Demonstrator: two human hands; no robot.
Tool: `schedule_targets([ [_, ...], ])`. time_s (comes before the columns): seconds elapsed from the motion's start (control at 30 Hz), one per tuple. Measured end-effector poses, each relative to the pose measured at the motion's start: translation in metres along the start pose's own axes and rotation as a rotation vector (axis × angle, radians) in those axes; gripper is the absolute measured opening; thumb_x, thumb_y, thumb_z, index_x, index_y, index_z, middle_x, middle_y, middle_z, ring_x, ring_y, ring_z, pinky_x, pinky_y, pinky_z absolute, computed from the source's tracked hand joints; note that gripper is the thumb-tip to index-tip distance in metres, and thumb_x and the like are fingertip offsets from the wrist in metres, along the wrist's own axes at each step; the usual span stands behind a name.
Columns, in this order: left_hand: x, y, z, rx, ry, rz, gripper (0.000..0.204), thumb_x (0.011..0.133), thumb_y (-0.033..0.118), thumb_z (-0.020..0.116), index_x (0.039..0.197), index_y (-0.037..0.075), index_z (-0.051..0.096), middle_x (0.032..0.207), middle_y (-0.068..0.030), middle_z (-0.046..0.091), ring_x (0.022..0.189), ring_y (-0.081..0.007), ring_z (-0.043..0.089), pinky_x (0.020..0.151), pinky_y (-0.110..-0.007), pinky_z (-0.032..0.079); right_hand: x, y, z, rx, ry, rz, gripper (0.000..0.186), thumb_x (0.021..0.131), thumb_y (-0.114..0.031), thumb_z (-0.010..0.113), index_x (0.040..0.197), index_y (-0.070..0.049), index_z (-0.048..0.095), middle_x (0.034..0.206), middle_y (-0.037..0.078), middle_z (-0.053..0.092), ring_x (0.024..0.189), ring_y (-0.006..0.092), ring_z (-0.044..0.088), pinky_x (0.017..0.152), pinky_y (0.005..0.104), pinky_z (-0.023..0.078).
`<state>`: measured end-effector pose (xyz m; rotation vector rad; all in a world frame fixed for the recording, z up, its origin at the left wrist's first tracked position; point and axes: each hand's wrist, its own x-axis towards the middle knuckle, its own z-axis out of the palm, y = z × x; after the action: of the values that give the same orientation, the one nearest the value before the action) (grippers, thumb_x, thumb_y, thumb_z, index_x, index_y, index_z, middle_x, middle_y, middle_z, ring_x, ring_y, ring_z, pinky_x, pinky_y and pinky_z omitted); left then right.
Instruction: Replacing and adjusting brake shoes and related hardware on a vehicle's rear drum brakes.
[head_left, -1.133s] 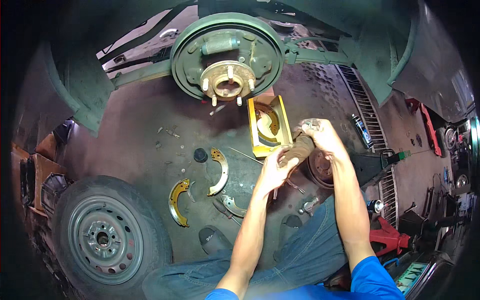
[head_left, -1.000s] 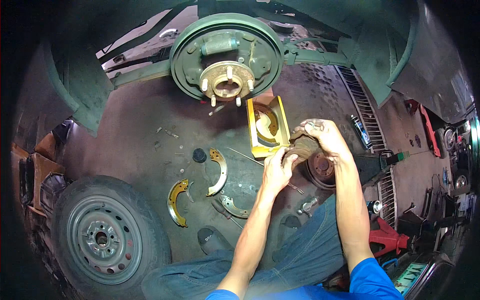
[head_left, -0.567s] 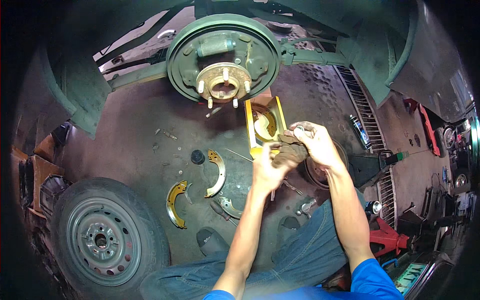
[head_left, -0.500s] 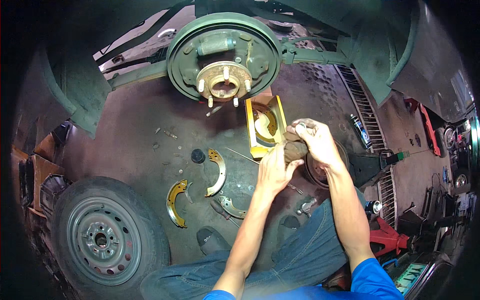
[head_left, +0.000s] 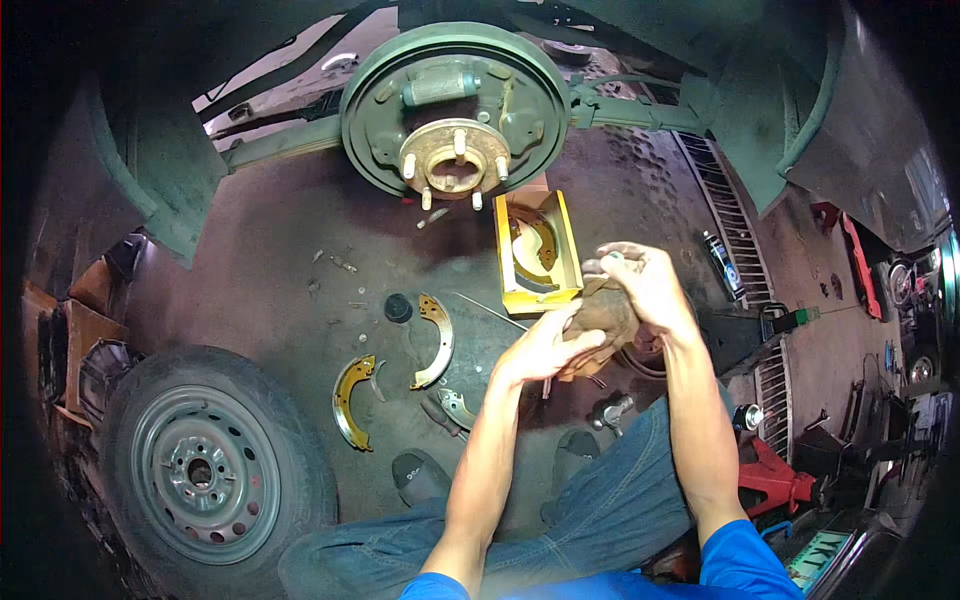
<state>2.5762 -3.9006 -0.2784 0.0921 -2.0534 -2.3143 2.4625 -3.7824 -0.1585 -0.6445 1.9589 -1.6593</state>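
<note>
A crumpled brown rag is stretched between my two hands above the floor. My left hand has its fingers closed on the rag's near left side. At the upper right edge, my right hand pinches the same rag, its thumb and fingers bent together. Whether anything is wrapped inside the rag cannot be seen. Just beyond the hands is a yellow open box with curved brake shoes in it. Below the rag and right hand, a round brown drum is partly covered.
Ahead hangs a wheel hub with studs on a round backing plate. Loose brake shoes lie on the floor, with a hammer by my leg. A wheel lies at left, a red jack stand at right.
The rag has come lower and is spread wider, showing more of its surface. My left hand has shifted down slightly, and my right hand has moved a little right.
</note>
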Motion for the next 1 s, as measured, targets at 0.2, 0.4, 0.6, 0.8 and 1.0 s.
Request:
schedule_targets([
  [0.2,-0.001,-0.004,0.019,0.149,0.665,0.181,0.018,0.096,0.015,0.063,0.095,-0.001,0.070,0.076,0.0000,0.063,0.071,-0.0112,0.055,0.064,-0.028,0.045,0.009,0.008,-0.006,-0.067,-0.016,-0.042,0.032,0.094,-0.010,0.065,0.116,0.012,0.060,0.100,0.018,0.072,0.094,0.0218,0.071,0.087,0.0310,0.057],
  [0.4,-0.021,-0.026,-0.061,-0.930,0.503,0.168,0.062,0.097,0.050,0.057,0.137,0.002,0.049,0.128,-0.0129,0.063,0.119,-0.0284,0.062,0.103,-0.045,0.051,0.003,0.007,-0.016,0.393,0.109,-0.031,0.028,0.097,-0.008,0.061,0.117,0.011,0.055,0.107,0.023,0.068,0.096,0.0278,0.071,0.087,0.0370,0.059],
  [0.6,-0.018,0.007,-0.021,-0.493,0.325,0.212,0.043,0.099,0.027,0.057,0.130,-0.003,0.054,0.116,-0.0129,0.068,0.101,-0.0211,0.067,0.089,-0.033,0.054,0.009,0.005,-0.013,0.496,0.279,-0.088,0.029,0.097,-0.001,0.055,0.123,0.011,0.049,0.112,0.026,0.066,0.100,0.0319,0.070,0.087,0.0383,0.059],
  [0.8,-0.007,0.042,0.007,0.175,0.904,0.101,0.043,0.103,0.033,0.052,0.097,-0.008,0.067,0.083,-0.0171,0.070,0.078,-0.0229,0.066,0.073,-0.036,0.051,-0.002,0.003,-0.001,0.348,0.181,-0.219,0.024,0.099,-0.005,0.057,0.120,0.008,0.055,0.113,0.022,0.068,0.103,0.0261,0.070,0.090,0.0361,0.058],
  [1.0,-0.007,0.007,-0.026,-1.059,0.840,0.057,0.050,0.104,0.040,0.045,0.108,-0.006,0.062,0.082,-0.0091,0.070,0.070,-0.0226,0.066,0.070,-0.035,0.053,-0.003,0.004,0.017,0.363,0.149,-0.240,0.025,0.100,-0.008,0.056,0.120,0.007,0.056,0.112,0.021,0.069,0.103,0.0251,0.069,0.092,0.0348,0.056],
])
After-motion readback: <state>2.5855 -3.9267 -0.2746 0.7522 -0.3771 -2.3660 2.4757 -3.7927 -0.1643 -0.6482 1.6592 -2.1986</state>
